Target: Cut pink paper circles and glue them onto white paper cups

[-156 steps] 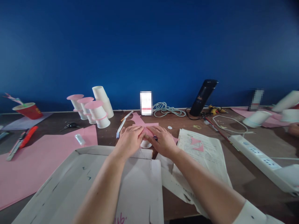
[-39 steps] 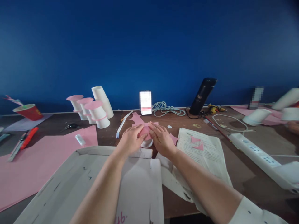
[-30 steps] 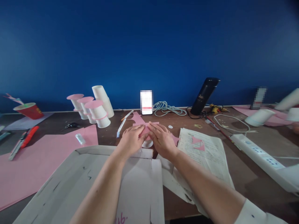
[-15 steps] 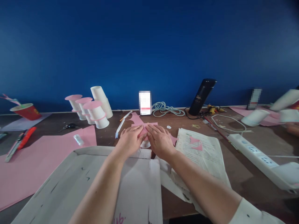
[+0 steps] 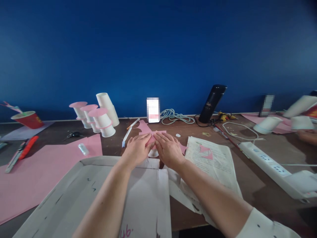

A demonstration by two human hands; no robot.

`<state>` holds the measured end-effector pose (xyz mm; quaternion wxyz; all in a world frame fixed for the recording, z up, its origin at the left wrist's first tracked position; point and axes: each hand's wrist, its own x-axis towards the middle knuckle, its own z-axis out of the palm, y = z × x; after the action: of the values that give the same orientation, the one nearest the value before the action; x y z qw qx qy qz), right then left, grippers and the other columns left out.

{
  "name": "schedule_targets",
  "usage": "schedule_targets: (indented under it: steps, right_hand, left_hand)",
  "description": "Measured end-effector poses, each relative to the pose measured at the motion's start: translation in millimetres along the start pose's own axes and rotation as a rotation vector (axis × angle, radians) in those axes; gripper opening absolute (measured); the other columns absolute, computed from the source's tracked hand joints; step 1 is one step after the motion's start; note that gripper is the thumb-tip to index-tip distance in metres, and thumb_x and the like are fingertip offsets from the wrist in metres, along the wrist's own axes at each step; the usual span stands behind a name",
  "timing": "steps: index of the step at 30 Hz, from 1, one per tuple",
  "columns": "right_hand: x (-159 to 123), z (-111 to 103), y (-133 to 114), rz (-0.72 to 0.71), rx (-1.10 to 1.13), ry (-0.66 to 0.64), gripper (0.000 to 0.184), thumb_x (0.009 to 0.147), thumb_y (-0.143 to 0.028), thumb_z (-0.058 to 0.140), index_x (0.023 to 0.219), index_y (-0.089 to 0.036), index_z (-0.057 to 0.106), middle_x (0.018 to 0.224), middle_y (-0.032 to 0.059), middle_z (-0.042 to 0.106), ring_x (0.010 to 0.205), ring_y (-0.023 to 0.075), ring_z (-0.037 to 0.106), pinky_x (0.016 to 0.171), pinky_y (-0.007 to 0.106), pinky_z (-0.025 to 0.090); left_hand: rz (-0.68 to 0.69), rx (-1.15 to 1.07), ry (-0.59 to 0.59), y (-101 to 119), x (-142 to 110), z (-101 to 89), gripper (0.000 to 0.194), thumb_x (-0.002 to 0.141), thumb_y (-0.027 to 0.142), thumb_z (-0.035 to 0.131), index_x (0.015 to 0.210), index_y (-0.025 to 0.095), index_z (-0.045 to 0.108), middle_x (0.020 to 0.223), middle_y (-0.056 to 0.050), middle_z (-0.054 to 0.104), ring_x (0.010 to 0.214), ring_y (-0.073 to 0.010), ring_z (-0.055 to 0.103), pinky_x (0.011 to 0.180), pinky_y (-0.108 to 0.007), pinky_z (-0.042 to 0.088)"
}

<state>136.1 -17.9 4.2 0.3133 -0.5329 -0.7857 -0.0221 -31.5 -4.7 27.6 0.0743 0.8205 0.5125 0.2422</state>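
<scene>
Handwriting (image 5: 126,231), pink and unclear, marks cardboard (image 5: 148,195); left hand (image 5: 136,150) and right hand (image 5: 169,149) lie unclenched on pink paper (image 5: 151,140).

Pink paper (image 5: 150,141) looks matt, the paper cup (image 5: 154,153) smooth, the black bottle (image 5: 212,105) glossy.

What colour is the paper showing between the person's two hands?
Pink; the paper shows best in the head view, though partly covered.
</scene>
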Motion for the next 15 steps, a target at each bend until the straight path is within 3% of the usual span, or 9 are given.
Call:
schedule_targets:
  steps: [10, 12, 15]
  right_hand:
    - [-1.1, 0.3, 4.5, 0.029, 0.118, -0.009, 0.040, 0.099, -0.038, 0.037, 0.136, -0.031, 0.052, 0.143, 0.0002, 0.052, 0.132, 0.0272, 0.046, 0.105, 0.050, 0.040]
    - [-0.2, 0.9, 9.2, 0.015, 0.181, 0.070, 0.045, 0.100, -0.040, 0.036, 0.143, -0.030, 0.043, 0.147, 0.0027, 0.048, 0.134, 0.0261, 0.043, 0.106, 0.049, 0.040]
    - [1.9, -0.4, 15.8, -0.006, 0.238, 0.290, 0.050, 0.101, -0.037, 0.031, 0.150, -0.026, 0.029, 0.150, 0.0079, 0.042, 0.138, 0.0239, 0.039, 0.110, 0.048, 0.037]
  left_hand:
    - [-0.008, -0.085, 0.034, 1.3, 0.1, -1.9, 0.045, 0.092, 0.046, 0.047, 0.129, 0.022, 0.057, 0.134, -0.011, 0.059, 0.126, -0.0295, 0.052, 0.106, -0.048, 0.038]
    - [-0.032, -0.215, 0.090, 1.6, -0.1, -5.7, 0.054, 0.091, 0.050, 0.048, 0.138, 0.022, 0.049, 0.140, -0.011, 0.054, 0.130, -0.0285, 0.048, 0.107, -0.046, 0.038]
    - [-0.167, -0.458, 0.193, -1.1, 0.2, -11.3, 0.068, 0.091, 0.057, 0.044, 0.148, 0.024, 0.032, 0.147, -0.012, 0.046, 0.135, -0.0261, 0.044, 0.108, -0.042, 0.037]
